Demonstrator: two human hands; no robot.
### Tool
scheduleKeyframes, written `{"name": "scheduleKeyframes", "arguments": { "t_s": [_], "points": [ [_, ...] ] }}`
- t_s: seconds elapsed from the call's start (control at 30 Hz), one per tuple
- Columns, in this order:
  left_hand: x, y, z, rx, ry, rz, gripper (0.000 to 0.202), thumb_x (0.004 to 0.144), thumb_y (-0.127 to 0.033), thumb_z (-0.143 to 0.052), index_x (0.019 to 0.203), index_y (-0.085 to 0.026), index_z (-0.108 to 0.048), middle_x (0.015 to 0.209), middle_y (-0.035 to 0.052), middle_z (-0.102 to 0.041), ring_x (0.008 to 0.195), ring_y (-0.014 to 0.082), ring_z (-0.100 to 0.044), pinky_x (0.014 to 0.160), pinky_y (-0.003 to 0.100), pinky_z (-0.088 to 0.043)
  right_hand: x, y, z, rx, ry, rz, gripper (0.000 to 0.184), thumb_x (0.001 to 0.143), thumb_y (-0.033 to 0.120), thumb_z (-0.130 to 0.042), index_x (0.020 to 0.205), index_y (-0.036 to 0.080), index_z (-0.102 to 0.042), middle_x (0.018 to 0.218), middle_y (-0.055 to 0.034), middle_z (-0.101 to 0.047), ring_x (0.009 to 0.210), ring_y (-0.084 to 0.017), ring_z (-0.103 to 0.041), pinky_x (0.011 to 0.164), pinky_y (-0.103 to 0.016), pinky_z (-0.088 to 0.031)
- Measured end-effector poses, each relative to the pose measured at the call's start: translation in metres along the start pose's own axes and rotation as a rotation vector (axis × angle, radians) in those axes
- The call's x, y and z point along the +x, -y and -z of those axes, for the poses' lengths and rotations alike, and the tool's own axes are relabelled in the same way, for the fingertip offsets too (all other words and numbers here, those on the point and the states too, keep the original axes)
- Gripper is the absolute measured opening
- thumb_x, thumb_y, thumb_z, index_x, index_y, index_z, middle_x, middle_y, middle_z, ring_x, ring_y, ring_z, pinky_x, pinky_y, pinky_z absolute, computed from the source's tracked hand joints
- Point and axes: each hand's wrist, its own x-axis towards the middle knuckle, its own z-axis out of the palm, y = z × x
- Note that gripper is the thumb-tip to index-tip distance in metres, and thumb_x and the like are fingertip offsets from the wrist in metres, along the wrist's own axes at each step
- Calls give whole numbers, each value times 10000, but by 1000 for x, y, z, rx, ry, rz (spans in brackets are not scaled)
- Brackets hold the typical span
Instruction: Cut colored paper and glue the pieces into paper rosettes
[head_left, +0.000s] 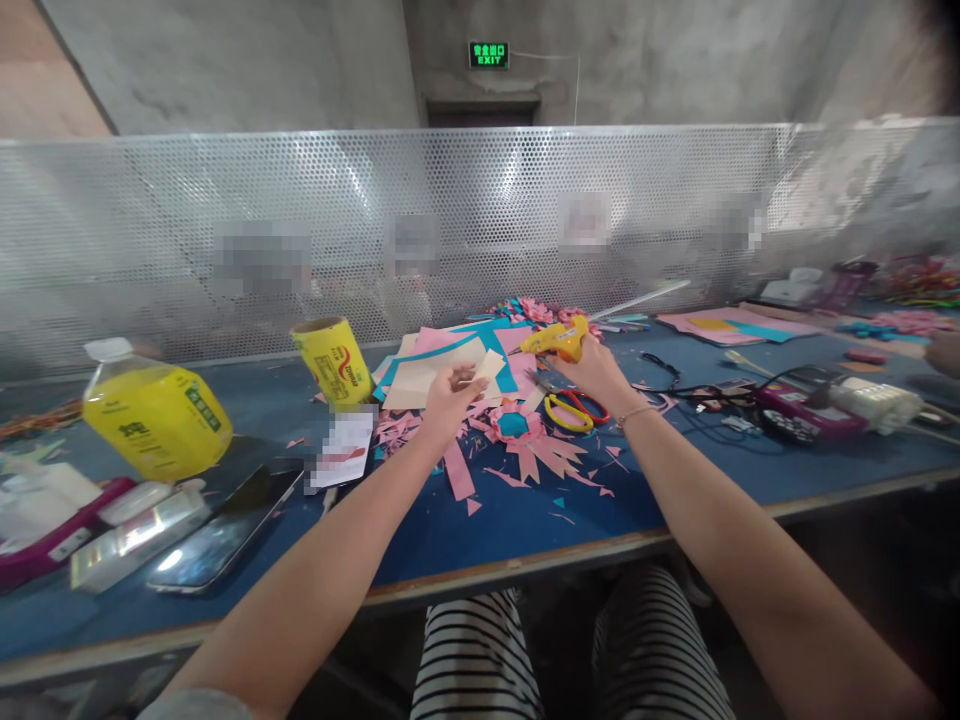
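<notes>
I'm sitting at a long workbench [525,540] with a blue top and a raw wooden edge, in what looks like a craft-assembly workshop rather than a home. The walls [225,60] behind are bare grey concrete, and a green EXIT sign [488,54] glows above a dark doorway [484,112]. A perforated metal screen [187,220] runs the whole length of the bench's far side. Cut pink and teal paper scraps [540,455] litter my spot, beside scissors [568,427] and the yellow hot-glue gun [559,340] and cream paper piece [491,368] I'm holding. Further right along the same bench lie more paper sheets [739,325] and pink paper flowers [911,322], another station like mine.
</notes>
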Motion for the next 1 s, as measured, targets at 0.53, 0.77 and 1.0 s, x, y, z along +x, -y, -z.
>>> {"name": "scheduleKeyframes", "arguments": {
  "t_s": [0.53,0.77,1.0],
  "points": [
    [2,4,2,-17,23,2,310,610,-363,-683,806,-140,-596,729,13,-593,670,99,-563,645,246,-484,-2,4,3,13,-41,-2,411,698,425,-551,987,134,-524,957,-147,-635,882,-271,-602,723,-354,-457],
    [0,4,2,-29,5,-6,270,607,-348,-683,742,-139,-579,695,-2,-572,648,87,-545,641,239,-478,-3,6,4,30,-44,-19,423,691,440,-557,978,132,-519,941,-154,-631,883,-282,-596,737,-377,-459],
    [2,9,4,-28,16,-38,233,612,-330,-673,706,-147,-563,649,-15,-552,606,77,-518,611,225,-453,-5,9,1,111,-127,67,415,675,434,-584,971,154,-508,945,-125,-625,908,-266,-586,750,-359,-455]
  ]
}}
